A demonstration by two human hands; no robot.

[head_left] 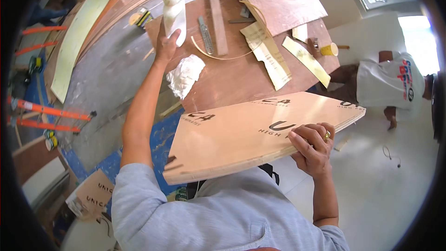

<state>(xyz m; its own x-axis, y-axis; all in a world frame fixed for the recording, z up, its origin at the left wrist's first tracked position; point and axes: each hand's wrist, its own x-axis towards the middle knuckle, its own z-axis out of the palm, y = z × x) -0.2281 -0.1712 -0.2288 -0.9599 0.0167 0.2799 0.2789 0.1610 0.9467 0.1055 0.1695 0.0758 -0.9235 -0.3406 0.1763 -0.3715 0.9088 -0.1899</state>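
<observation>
My left hand (168, 42) is wrapped round the lower part of a white plastic squeeze bottle (175, 11) with a yellowish tip, held upright over the far side of the worktable (232, 76). My right hand (316, 146) grips the near right edge of a plywood panel (223, 135), fingers on its tan printed top face. The panel lies across in front of my body, its far edge by the table. A crumpled white cloth or paper (186, 75) rests near my left forearm. Beyond it are a slim grey tool (205, 36) and a narrow wooden strip (217, 16).
A thin curved band (211, 56), torn brown paper (269, 60) and a large board (278, 0) lie on the table. A yellow cup (330, 49) stands at its right, near another person (388, 81). Orange ladder parts (51, 110) jut in from the left.
</observation>
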